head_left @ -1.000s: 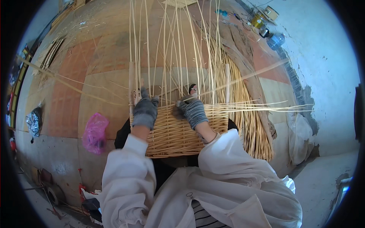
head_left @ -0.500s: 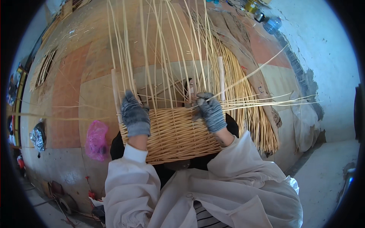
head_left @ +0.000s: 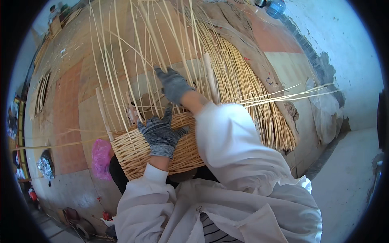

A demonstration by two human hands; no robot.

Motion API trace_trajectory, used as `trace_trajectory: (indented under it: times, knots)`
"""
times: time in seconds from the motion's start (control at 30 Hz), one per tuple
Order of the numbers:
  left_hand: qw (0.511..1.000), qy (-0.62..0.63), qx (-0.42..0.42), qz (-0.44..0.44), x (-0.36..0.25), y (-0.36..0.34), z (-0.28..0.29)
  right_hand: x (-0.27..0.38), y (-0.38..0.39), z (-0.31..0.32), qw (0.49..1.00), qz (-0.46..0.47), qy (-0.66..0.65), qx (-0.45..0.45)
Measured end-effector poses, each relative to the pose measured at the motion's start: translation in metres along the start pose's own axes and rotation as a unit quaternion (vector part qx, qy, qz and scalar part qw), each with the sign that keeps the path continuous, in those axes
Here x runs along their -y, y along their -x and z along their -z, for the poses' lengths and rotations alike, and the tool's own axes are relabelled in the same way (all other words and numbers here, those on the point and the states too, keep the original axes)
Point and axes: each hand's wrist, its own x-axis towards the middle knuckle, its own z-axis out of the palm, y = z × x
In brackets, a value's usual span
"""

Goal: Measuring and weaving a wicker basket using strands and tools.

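Observation:
A tan wicker panel (head_left: 129,152) of tightly woven rods lies across my lap, with tall upright willow stakes (head_left: 123,60) rising from its far edge. My left hand (head_left: 160,133), in a grey knit glove, rests on the weave near that edge, fingers spread. Beyond the edge, my gloved right hand (head_left: 175,85) reaches across among the stakes. Its fingers are closed on a thin willow rod (head_left: 131,47) that slants up to the left. The fingertips are partly lost behind the glove. Thicker wooden posts (head_left: 210,77) stand at both ends of the panel.
A large bundle of willow rods (head_left: 247,85) lies on brown cloth to the right. Loose rod ends (head_left: 300,95) stick out rightward from the panel. A pink plastic bag (head_left: 101,158) and a silver bag (head_left: 45,164) sit at left. A wall (head_left: 344,44) stands at right.
My right hand has moved left and away from me, swinging the rod from pointing right to pointing up left. My left hand has shifted right along the panel and spread its fingers.

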Motion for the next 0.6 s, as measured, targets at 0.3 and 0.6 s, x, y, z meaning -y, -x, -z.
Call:
trace_trajectory:
  times: [0.3, 0.6]
  knots:
    - [0.908, 0.153, -0.321, -0.22, -0.017, -0.006, -0.053, -0.031, 0.118, 0.079, 0.747, -0.258, -0.595, -0.147]
    - [0.993, 0.064, 0.08, -0.06, -0.068, -0.029, -0.018, -0.079, 0.063, 0.077, 0.824, -0.389, -0.389, -0.136]
